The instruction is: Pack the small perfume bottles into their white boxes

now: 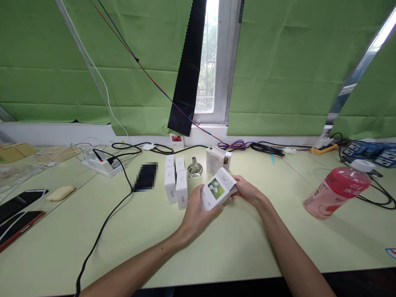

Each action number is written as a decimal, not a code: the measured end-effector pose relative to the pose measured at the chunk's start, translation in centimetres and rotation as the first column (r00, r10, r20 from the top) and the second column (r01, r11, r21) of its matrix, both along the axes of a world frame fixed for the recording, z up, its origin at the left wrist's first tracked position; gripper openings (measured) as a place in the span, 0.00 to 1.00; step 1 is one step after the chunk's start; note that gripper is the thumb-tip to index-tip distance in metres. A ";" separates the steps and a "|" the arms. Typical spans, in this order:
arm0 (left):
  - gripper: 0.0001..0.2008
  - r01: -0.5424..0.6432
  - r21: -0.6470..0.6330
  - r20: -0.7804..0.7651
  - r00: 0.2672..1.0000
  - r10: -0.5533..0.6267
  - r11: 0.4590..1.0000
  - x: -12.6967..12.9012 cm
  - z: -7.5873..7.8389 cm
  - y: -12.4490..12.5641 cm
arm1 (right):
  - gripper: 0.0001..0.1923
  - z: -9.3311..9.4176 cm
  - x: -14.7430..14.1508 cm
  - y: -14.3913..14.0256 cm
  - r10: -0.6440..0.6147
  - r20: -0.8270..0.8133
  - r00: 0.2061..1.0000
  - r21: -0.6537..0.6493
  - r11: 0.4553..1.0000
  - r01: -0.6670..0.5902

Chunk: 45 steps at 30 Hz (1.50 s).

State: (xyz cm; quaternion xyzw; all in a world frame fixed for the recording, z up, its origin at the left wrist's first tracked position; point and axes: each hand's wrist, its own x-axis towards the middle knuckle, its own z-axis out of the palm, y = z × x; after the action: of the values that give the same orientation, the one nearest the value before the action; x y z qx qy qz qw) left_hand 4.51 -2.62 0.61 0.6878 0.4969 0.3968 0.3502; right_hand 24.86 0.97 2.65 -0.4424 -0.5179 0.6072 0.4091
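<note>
A white box point(215, 190) with a picture of white flowers on green is tilted between my hands above the table. My left hand point(198, 212) wraps round its lower left side. At its upper right end, my right hand point(244, 190) has its fingers closed on the box's edge; some fingertips are hidden behind it. Just beyond stands a second white box point(213, 160), seemingly with a raised flap. A small clear glass bottle point(194, 168) with a dark cap stands left of that box. Several small white boxes point(181, 187) stand upright in a cluster to the left.
A pink drink bottle point(337, 192) with a white cap is on the right. Black cable point(103, 225) runs across the table's left part. Phones point(21, 202), a power strip point(103, 165) and a pixelated dark patch point(147, 175) are also on the left.
</note>
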 end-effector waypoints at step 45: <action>0.28 -0.008 -0.028 0.054 0.998 0.010 1.000 0.1 0.0 0.0 | 0.07 -0.6 -0.2 0.1 0.094 0.068 0.993 0.015 0.995 -0.095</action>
State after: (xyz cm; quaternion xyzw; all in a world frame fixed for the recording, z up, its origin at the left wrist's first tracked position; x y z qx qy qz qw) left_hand 4.65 -2.63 0.62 0.6696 0.4958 0.4099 0.3712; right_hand 24.71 1.07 2.03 -0.4338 -0.5572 0.6060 0.3661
